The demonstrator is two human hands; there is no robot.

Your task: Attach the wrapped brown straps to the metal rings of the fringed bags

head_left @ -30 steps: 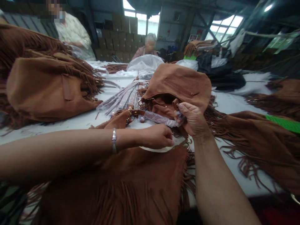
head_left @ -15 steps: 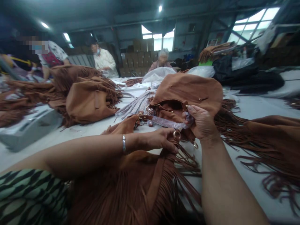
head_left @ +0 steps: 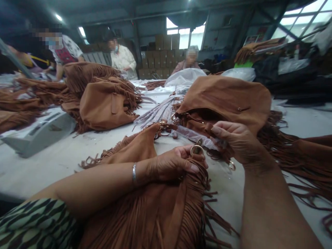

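Observation:
My left hand (head_left: 172, 164), a silver bracelet at its wrist, is closed on the end tab of a brown fringed bag (head_left: 140, 214) close to my body. A gold metal ring (head_left: 192, 150) stands up from that tab beside the fingers. To the right, my right hand (head_left: 237, 141) pinches the end of a brown strap wrapped in clear plastic (head_left: 195, 137). The strap runs left toward another brown bag (head_left: 140, 141) lying on the table. Below the right hand hangs a small gold clasp (head_left: 231, 165). The right fingertips partly hide what they grip.
A large brown bag (head_left: 230, 93) lies just beyond my right hand. More bags (head_left: 101, 107) are piled at left, behind a grey plastic device (head_left: 41, 135). Plastic-wrapped straps (head_left: 158, 112) fan out mid-table. Several people stand across the white table (head_left: 52, 162).
The view has swung a little left. My left hand has turned the tab so the gold ring faces me more. My right hand sits farther from the left, still holding the strap.

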